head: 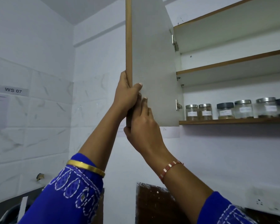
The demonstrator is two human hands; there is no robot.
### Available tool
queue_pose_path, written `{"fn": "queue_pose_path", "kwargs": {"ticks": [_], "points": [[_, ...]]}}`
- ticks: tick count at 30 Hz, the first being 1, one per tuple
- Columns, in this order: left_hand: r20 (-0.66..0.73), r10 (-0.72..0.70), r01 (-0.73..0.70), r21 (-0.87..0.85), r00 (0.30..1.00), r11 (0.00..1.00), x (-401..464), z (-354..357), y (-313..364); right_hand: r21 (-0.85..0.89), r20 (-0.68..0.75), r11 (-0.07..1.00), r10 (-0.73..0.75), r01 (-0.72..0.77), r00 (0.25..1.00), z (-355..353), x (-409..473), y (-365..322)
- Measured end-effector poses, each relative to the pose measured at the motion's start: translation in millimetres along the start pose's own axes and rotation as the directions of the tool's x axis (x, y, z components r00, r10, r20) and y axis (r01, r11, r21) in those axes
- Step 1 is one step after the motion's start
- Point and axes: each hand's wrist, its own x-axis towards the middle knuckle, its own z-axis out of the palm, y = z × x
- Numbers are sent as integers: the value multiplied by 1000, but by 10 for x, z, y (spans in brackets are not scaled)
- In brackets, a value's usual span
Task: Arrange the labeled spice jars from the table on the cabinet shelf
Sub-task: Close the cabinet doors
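The wall cabinet stands with its left door [152, 62] swung out toward me. My left hand [127, 94] grips the door's brown outer edge, thumb on the inner white face. Just below, my right hand [142, 125] holds the door's lower corner, fingers flat on the inner face. On the bottom shelf [233, 121] several labeled spice jars stand in a row: two small silver-lidded jars [198, 112], a dark-lidded jar [225, 110], a silver-lidded jar [243, 109] and larger jars [266, 107] running off the right edge. The table is out of view.
The upper shelves [233, 63] hold nothing that I can see. A tiled wall with a "WS 07" sign [13, 90] lies to the left. A dark wooden board [152, 206] leans below, and a wall socket [265, 202] sits at lower right.
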Motion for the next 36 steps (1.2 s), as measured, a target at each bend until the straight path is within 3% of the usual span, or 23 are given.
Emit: {"fn": "queue_pose_path", "kwargs": {"ticks": [7, 17, 25, 36], "points": [[-33, 50, -47, 85, 998, 995, -214, 636, 431, 185, -128, 980, 98, -73, 987, -511, -292, 360], [20, 78, -80, 165, 997, 983, -572, 1952, 1028, 354, -145, 917, 247, -183, 958, -1354, -669, 1374], [294, -23, -60, 271, 956, 961, -684, 2941, 1025, 414, -115, 855, 390, -313, 914, -1760, -798, 2387], [428, 0, -174, 367, 904, 914, -591, 3914, 718, 618, 30, 635, 570, -464, 821, -1835, -810, 3566]]}}
